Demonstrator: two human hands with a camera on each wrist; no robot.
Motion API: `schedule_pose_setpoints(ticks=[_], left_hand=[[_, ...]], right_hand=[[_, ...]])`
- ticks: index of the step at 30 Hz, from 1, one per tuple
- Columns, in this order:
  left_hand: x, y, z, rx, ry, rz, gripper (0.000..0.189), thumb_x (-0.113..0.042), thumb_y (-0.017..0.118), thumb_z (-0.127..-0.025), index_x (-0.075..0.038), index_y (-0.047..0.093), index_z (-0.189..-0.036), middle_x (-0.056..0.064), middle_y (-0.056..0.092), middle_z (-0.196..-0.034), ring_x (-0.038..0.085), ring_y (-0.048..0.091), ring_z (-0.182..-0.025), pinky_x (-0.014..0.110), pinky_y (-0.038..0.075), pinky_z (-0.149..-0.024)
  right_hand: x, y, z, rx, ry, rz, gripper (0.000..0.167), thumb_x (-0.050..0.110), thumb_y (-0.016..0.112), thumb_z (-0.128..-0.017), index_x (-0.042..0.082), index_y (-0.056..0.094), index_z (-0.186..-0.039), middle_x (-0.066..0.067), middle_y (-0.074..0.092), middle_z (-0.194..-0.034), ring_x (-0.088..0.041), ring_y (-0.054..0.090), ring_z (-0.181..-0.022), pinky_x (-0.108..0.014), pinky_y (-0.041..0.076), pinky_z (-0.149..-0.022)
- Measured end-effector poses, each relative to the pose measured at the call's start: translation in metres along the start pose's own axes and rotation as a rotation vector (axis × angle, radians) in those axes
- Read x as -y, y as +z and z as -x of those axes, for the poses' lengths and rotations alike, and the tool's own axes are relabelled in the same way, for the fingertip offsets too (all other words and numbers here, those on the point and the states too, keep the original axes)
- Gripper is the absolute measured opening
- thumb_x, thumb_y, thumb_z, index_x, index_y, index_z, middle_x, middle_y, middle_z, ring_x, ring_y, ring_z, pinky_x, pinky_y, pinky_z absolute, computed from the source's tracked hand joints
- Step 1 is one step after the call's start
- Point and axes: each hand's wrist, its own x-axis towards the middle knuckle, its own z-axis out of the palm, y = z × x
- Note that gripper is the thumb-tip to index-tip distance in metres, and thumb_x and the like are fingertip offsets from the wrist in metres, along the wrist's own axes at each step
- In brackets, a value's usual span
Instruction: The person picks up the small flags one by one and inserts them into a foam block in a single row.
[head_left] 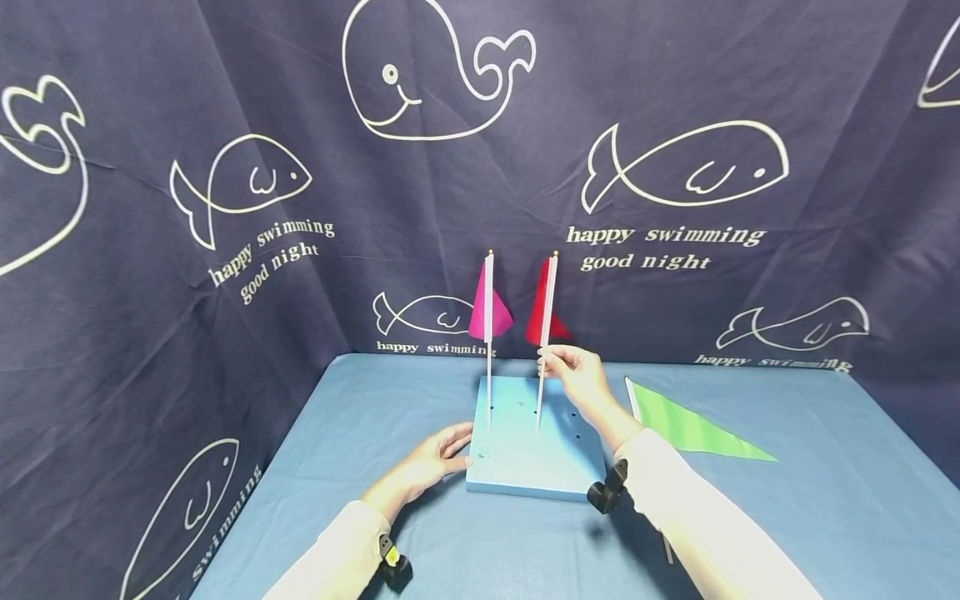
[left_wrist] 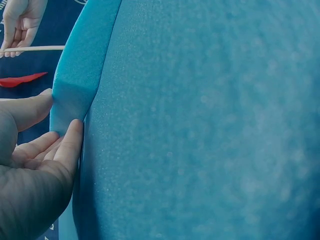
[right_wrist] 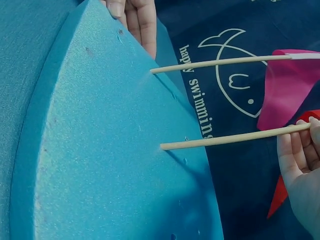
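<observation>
A light blue foam board (head_left: 532, 467) with several small holes lies on the table. My right hand (head_left: 582, 379) pinches the wooden stick (right_wrist: 235, 137) of a red flag (head_left: 537, 312); the stick's lower end meets the board's top. To its left, a pink flag (head_left: 482, 317) stands upright on its own stick (right_wrist: 200, 65) in the board. My left hand (head_left: 431, 458) rests at the board's left side, its fingers (left_wrist: 70, 145) fairly straight against the edge and the thumb near the upper rim. Whether the red flag's stick sits inside a hole cannot be told.
A green flag (head_left: 686, 425) lies on the blue table cloth (head_left: 375, 392) right of the board, its stick partly under my right forearm. Behind the table hangs a dark blue curtain (head_left: 465, 183) with white fish drawings.
</observation>
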Motion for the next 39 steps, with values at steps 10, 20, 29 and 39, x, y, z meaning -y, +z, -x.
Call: schedule_pose_setpoints(ticks=[10, 20, 29, 39], left_hand=[[0.001, 0.000, 0.000, 0.002, -0.001, 0.003, 0.064, 0.000, 0.060, -0.092, 0.008, 0.029, -0.147, 0.027, 0.030, -0.154, 0.039, 0.026, -0.144, 0.039, 0.041, -0.110], [0.003, 0.000, 0.001, 0.001, 0.002, 0.005, 0.063, 0.001, 0.060, -0.092, 0.008, 0.029, -0.147, 0.027, 0.030, -0.153, 0.039, 0.026, -0.144, 0.038, 0.041, -0.110], [0.000, 0.001, 0.001, 0.002, -0.005, 0.000, 0.063, 0.000, 0.060, -0.092, 0.008, 0.029, -0.147, 0.026, 0.031, -0.153, 0.039, 0.026, -0.144, 0.040, 0.040, -0.111], [-0.001, 0.002, 0.001, 0.002, -0.003, -0.008, 0.063, -0.001, 0.060, -0.093, 0.007, 0.030, -0.147, 0.026, 0.031, -0.153, 0.038, 0.027, -0.144, 0.040, 0.038, -0.112]], right_hand=[[0.000, 0.004, 0.004, 0.073, -0.066, -0.014, 0.026, 0.001, 0.061, -0.093, -0.018, 0.062, -0.110, 0.001, 0.071, -0.082, -0.010, 0.068, -0.073, -0.025, 0.060, -0.074], [0.002, 0.006, 0.006, 0.080, -0.092, 0.012, 0.023, 0.000, 0.060, -0.093, -0.017, 0.064, -0.108, -0.008, 0.071, -0.084, -0.011, 0.068, -0.073, -0.032, 0.060, -0.076], [0.003, 0.006, 0.005, 0.074, -0.109, 0.032, 0.022, -0.001, 0.060, -0.093, -0.016, 0.064, -0.108, -0.032, 0.068, -0.096, -0.010, 0.069, -0.074, -0.035, 0.060, -0.077], [0.002, 0.009, 0.010, 0.100, -0.092, 0.071, 0.026, 0.006, 0.058, -0.096, -0.013, 0.061, -0.113, -0.036, 0.065, -0.107, -0.003, 0.068, -0.079, -0.043, 0.056, -0.088]])
